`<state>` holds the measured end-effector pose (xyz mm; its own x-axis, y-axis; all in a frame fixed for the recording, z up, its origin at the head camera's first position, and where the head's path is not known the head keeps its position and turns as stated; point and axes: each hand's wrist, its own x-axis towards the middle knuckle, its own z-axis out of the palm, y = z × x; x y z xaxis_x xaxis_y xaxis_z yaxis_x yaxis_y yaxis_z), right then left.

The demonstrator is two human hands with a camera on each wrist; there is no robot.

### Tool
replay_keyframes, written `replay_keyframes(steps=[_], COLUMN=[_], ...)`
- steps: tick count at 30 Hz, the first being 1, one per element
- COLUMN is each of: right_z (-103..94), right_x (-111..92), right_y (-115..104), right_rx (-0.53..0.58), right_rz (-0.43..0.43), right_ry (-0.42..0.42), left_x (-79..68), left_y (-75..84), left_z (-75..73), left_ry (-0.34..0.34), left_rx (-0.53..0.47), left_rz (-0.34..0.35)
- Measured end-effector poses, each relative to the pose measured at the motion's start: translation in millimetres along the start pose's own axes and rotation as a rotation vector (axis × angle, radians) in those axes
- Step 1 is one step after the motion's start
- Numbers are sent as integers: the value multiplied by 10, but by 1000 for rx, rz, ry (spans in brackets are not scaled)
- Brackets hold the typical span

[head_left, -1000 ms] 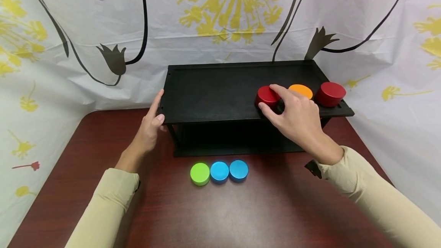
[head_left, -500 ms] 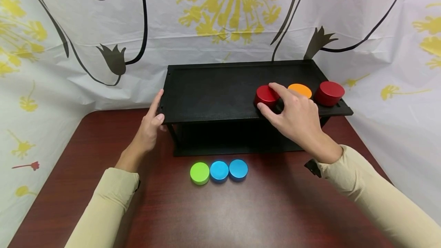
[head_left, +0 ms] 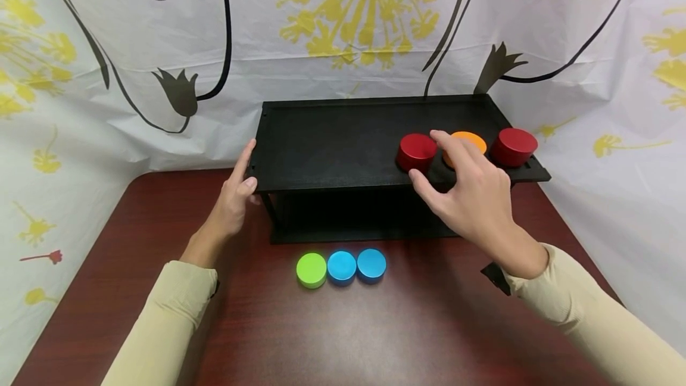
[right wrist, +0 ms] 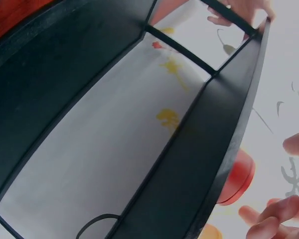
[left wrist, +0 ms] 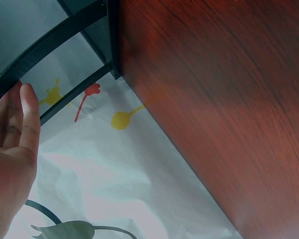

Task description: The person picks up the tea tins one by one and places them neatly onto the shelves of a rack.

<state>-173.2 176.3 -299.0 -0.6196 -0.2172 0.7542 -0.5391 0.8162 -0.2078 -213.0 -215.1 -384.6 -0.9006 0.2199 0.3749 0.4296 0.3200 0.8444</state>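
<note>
On top of a black two-tier shelf (head_left: pixel 332 142) stands a red round container (head_left: pixel 417 152), near its front edge. My right hand (head_left: pixel 474 198) hovers just right of it, thumb and fingers spread with a gap between. In the right wrist view the fingertips (right wrist: pixel 281 211) are apart from the red container (right wrist: pixel 239 177). Partly behind that hand is an orange round container (head_left: pixel 468 140), with a second red one (head_left: pixel 513 147) at the shelf's right end. My left hand (head_left: pixel 227 201) rests against the shelf's left end, its fingers straight.
On the dark red table (head_left: pixel 343 332), in front of the shelf, a green round container (head_left: pixel 311 270) and two blue ones, left (head_left: pixel 341 267) and right (head_left: pixel 371 265), stand in a row. A white flower-printed sheet (head_left: pixel 343 28) hangs behind and at both sides.
My right hand has let go of the left red container and drawn back to the right. That container stays on the shelf top. The left hand has not moved.
</note>
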Motion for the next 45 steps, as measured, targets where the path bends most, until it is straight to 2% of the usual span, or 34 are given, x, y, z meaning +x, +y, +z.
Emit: replay_keyframes(steps=[11, 20, 30, 39, 45], right_z=[-12, 52, 207, 338, 435], right_x=[-206, -339, -501, -687, -781], right_y=[-82, -129, -156, -160, -168], right_rx=[87, 126, 193, 216, 215], right_rz=[-121, -168, -215, -170, -188], right_ry=[43, 6, -85, -280, -362], left_x=[-1, 18, 12, 9, 13], left_y=[-9, -19, -20, -27, -25], left_z=[5, 6, 2, 5, 5], left_ry=[-2, 7, 7, 4, 9], left_rx=[2, -6, 3, -9, -19], left_rz=[4, 7, 9, 15, 9])
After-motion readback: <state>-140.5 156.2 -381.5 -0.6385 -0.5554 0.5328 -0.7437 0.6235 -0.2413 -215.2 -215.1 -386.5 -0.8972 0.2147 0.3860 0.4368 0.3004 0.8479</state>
